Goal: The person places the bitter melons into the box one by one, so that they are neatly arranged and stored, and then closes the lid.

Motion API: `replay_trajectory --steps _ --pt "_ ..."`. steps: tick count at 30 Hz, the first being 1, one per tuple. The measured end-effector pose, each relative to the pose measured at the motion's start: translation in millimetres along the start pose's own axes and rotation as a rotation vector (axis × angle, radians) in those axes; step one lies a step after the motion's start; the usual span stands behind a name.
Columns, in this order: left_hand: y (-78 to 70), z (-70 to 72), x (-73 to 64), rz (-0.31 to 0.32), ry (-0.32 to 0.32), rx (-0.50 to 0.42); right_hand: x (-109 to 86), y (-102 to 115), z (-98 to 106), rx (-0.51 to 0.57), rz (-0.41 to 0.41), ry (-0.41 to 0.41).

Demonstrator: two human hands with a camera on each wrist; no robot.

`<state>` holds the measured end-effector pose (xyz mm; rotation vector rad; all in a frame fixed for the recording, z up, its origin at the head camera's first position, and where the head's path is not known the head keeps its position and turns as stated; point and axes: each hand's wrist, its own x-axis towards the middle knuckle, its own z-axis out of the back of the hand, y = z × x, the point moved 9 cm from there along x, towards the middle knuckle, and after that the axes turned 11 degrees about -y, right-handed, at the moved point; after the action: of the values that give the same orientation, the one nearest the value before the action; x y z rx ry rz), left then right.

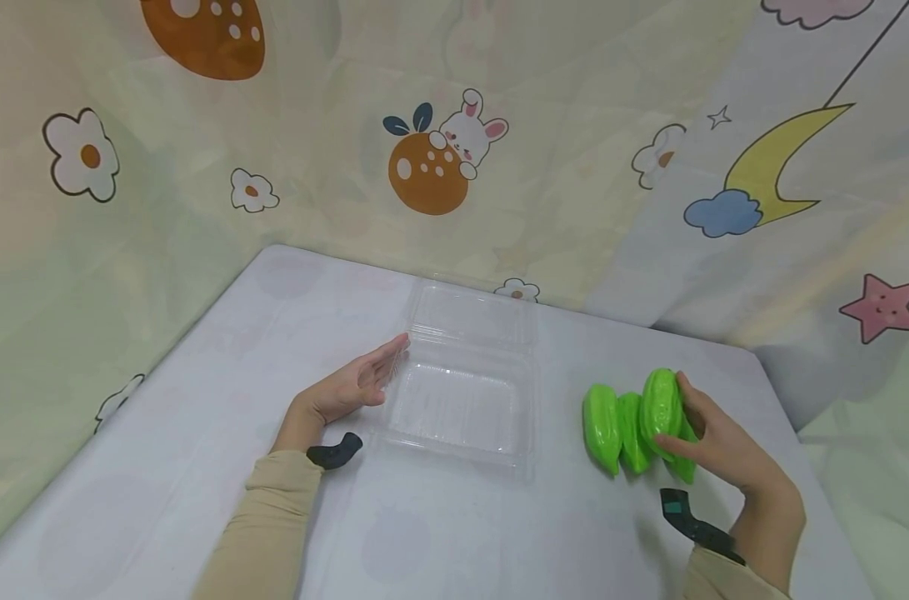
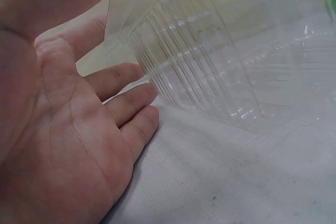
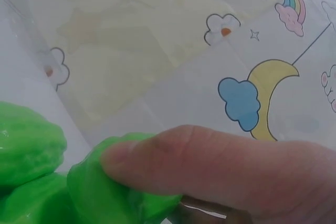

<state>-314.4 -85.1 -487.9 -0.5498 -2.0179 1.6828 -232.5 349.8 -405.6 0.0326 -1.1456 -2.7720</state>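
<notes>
My right hand [image 1: 731, 446] grips a glossy green bitter melon [image 1: 660, 408] between thumb and fingers, at the right end of a small row. Beside it lie more ridged, pointed bitter melons [image 1: 601, 423], partly overlapped by the held one. In the right wrist view, the thumb [image 3: 157, 156] presses on the melon's top; the other fingers are mostly hidden. A clear plastic clamshell box [image 1: 454, 408] stands mid-table, its lid [image 1: 471, 315] folded back. My left hand [image 1: 352, 385] is at the box's left wall, palm toward it, fingers extended with fingertips right at the ribbed side [image 2: 173, 61].
A white cloth covers the table [image 1: 424, 533]. Behind it hangs a printed curtain [image 1: 334, 167] with rabbits, flowers and a moon, close to the table's back edge. Dark straps with a protruding piece [image 1: 336, 452] sit on both wrists.
</notes>
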Motion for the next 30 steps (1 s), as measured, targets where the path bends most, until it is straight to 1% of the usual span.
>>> replay_trajectory --steps 18,22,30 --pt "-3.4 -1.8 -0.4 -0.010 0.003 0.012 4.7 9 -2 -0.068 0.013 -0.003" --pt "-2.6 -1.1 -1.1 -0.007 0.002 0.013 7.0 13 -4 -0.070 0.028 -0.008" --pt "-1.4 -0.9 -1.9 0.004 0.005 0.002 9.3 17 -8 -0.087 0.027 -0.012"
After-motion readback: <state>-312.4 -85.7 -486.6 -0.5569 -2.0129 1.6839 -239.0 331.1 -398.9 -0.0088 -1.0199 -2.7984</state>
